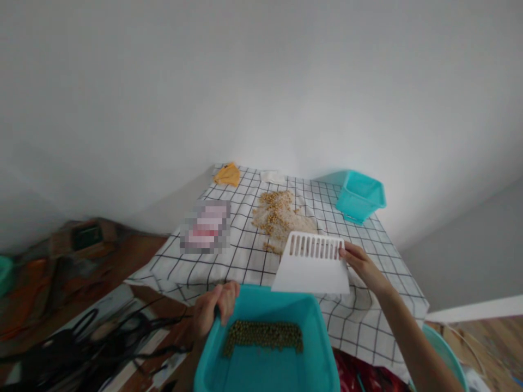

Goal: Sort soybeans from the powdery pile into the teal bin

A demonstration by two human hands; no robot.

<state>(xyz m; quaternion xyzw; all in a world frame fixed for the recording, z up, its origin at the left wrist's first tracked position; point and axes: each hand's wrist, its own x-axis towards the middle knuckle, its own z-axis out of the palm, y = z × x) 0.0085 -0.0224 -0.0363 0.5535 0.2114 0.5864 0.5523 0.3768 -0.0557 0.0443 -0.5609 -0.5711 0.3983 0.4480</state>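
- Left hand (pixel 216 307), lower centre of frame, left of the midline: I see its fingers curled over the rim of a turquoise bin (pixel 265 375), clamped on at the upper left corner.
- Right hand (pixel 359 258), right of centre: fingers closed on the upper right corner of a white slotted panel (pixel 310 275), slots along its upper part.
- Panel's lower edge overlaps the bin's far rim in my view; I cannot tell whether they touch.
- Bin sits bottom centre; round green beans (pixel 265 335) lie in a band across its floor.
- Mid-frame, behind the panel: a loose spread of yellowish beans and pale grains (pixel 281 212) on a checked cloth (pixel 180 267).
- Right of that spread, a turquoise basket (pixel 355 204); upper left of the cloth, a yellow bundle (pixel 227 175).
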